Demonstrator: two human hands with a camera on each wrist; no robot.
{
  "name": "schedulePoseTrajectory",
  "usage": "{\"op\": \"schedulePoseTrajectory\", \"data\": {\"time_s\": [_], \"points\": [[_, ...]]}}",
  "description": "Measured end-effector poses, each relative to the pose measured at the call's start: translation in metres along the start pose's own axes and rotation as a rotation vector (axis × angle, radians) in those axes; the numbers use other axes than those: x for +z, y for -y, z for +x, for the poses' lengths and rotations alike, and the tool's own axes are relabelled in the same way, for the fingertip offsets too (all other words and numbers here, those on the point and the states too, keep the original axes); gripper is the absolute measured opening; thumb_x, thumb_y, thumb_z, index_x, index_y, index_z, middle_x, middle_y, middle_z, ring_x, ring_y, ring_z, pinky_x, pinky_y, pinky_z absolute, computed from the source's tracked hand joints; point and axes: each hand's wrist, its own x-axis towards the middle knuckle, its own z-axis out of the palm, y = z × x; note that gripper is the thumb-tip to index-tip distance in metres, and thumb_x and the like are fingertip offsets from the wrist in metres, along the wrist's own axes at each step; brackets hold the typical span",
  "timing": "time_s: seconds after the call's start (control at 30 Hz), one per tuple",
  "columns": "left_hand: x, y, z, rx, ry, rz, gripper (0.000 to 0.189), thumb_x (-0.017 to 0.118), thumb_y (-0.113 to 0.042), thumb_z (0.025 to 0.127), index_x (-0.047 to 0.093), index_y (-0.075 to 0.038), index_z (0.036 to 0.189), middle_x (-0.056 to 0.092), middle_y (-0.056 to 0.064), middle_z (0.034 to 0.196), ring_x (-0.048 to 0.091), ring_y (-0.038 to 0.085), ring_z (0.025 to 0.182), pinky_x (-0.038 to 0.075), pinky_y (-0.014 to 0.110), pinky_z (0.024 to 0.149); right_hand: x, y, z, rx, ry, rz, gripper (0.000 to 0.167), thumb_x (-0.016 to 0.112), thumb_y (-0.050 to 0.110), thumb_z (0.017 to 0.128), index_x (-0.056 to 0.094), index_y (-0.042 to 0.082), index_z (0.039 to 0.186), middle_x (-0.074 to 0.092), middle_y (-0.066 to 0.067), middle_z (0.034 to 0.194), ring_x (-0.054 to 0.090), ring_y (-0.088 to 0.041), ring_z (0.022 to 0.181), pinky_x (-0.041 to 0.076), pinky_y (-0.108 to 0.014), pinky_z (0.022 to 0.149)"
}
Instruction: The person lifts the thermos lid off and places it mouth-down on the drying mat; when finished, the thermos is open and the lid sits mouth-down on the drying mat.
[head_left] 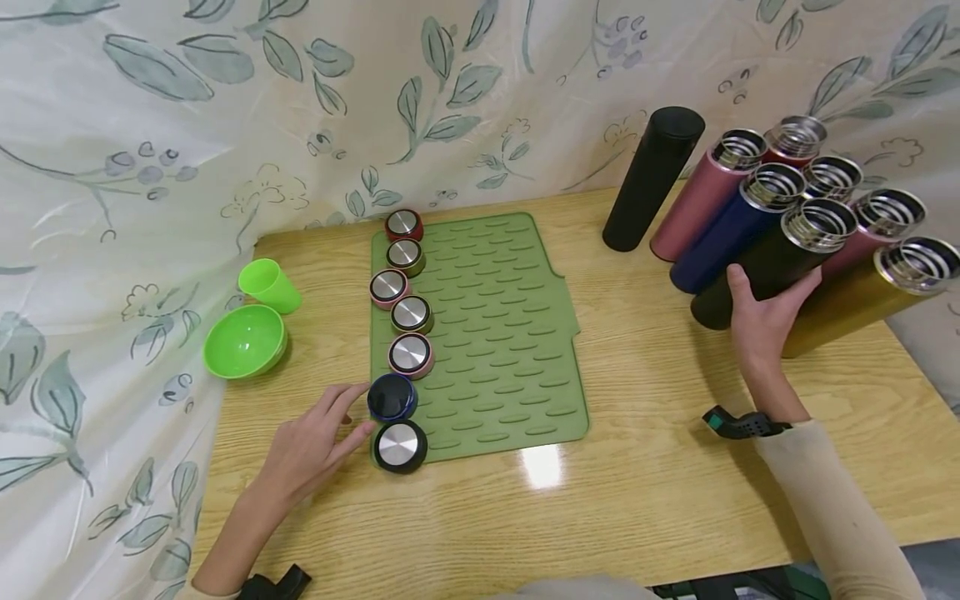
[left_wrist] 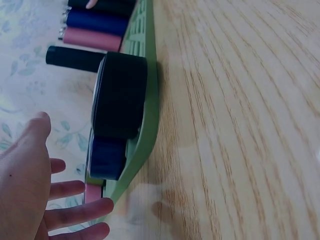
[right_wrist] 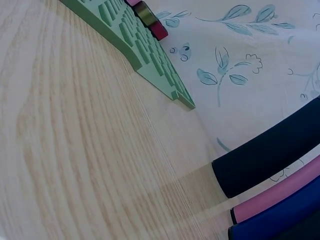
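My right hand (head_left: 767, 329) grips an uncapped black thermos bottle (head_left: 765, 254), thumb on its left side and fingers round its right. The bottle stands at the front of a group of open steel-necked bottles, beside a blue bottle (head_left: 727, 237) and a gold bottle (head_left: 847, 312). My left hand (head_left: 307, 446) has loosely extended fingers, its fingertips right at the blue-rimmed lid (head_left: 392, 397) and the black lid (head_left: 400, 447). Those two lie at the near end of a column of lids along the green mat's (head_left: 487, 333) left edge. In the left wrist view the palm shows with nothing in it.
A capped black bottle (head_left: 652, 179) stands left of the group, near a pink bottle (head_left: 705, 196). Pink, gold and red lids (head_left: 403, 225) continue up the mat. A green bowl (head_left: 246, 342) and green cup (head_left: 270, 286) sit at left. Patterned cloth (head_left: 450, 108) hangs behind the table.
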Motion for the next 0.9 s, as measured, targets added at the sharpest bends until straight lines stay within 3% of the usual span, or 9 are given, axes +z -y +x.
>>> {"op": "schedulePoseTrajectory", "data": {"time_s": [0.33,0.4,0.5,0.57,0.63,0.77,0.9], "points": [[-0.001,-0.001,-0.001,-0.012,0.017,-0.01,0.051,0.067,-0.039,0.089,0.054,-0.02,0.135,0.06,0.0,0.123,0.068,0.009,0.08,0.031,0.017,0.042,0.0,-0.008,-0.003,0.038,-0.017,-0.027,0.086,0.068,0.031,0.087,0.013,0.023,0.153,0.029,0.007,0.153,0.032,-0.006,0.137,0.022,-0.014,0.115],[-0.002,0.0,0.0,-0.018,0.018,-0.006,0.051,0.066,-0.039,0.09,0.054,-0.02,0.136,0.061,0.002,0.123,0.069,0.013,0.083,0.034,0.019,0.042,-0.001,-0.009,-0.006,0.041,-0.017,-0.03,0.086,0.067,0.03,0.087,0.012,0.023,0.153,0.028,0.007,0.153,0.031,-0.005,0.137,0.021,-0.013,0.115],[-0.003,0.001,0.001,-0.025,0.008,-0.005,0.051,0.066,-0.038,0.09,0.053,-0.019,0.136,0.061,0.006,0.125,0.067,0.022,0.096,0.049,0.03,0.05,-0.001,-0.007,-0.014,-0.002,-0.022,0.027,0.084,0.066,0.023,0.088,0.012,0.019,0.152,0.027,0.005,0.153,0.03,-0.005,0.138,0.023,-0.014,0.115],[-0.003,0.003,0.002,-0.024,-0.006,-0.011,0.051,0.065,-0.037,0.091,0.053,-0.017,0.136,0.06,0.008,0.127,0.064,0.027,0.107,0.056,0.041,0.063,-0.001,-0.003,-0.021,-0.06,-0.047,0.069,0.082,0.065,0.016,0.087,0.013,0.014,0.151,0.026,0.004,0.154,0.028,-0.004,0.139,0.022,-0.016,0.117],[-0.004,0.004,0.002,-0.021,-0.016,-0.026,0.053,0.066,-0.036,0.091,0.052,-0.015,0.137,0.058,0.009,0.13,0.058,0.029,0.117,0.056,0.047,0.08,0.0,0.002,-0.03,-0.147,-0.095,0.093,0.078,0.063,0.01,0.086,0.018,0.008,0.15,0.027,0.002,0.153,0.028,-0.005,0.14,0.022,-0.019,0.118],[-0.004,0.006,0.006,-0.01,-0.014,-0.048,0.058,0.066,-0.036,0.091,0.048,-0.013,0.141,0.052,0.009,0.141,0.048,0.029,0.129,0.044,0.049,0.103,0.006,0.015,-0.044,-0.36,-0.179,0.027,0.068,0.058,0.01,0.084,0.03,-0.005,0.144,0.032,-0.008,0.152,0.029,-0.014,0.143,0.02,-0.028,0.122],[-0.003,0.005,0.012,0.001,0.018,-0.069,0.064,0.064,-0.038,0.092,0.042,-0.012,0.146,0.043,0.011,0.15,0.04,0.033,0.137,0.034,0.053,0.111,0.014,0.025,-0.05,-0.509,-0.21,-0.026,0.064,0.057,0.017,0.082,0.038,-0.012,0.135,0.036,-0.017,0.15,0.03,-0.02,0.142,0.019,-0.034,0.123]]}}
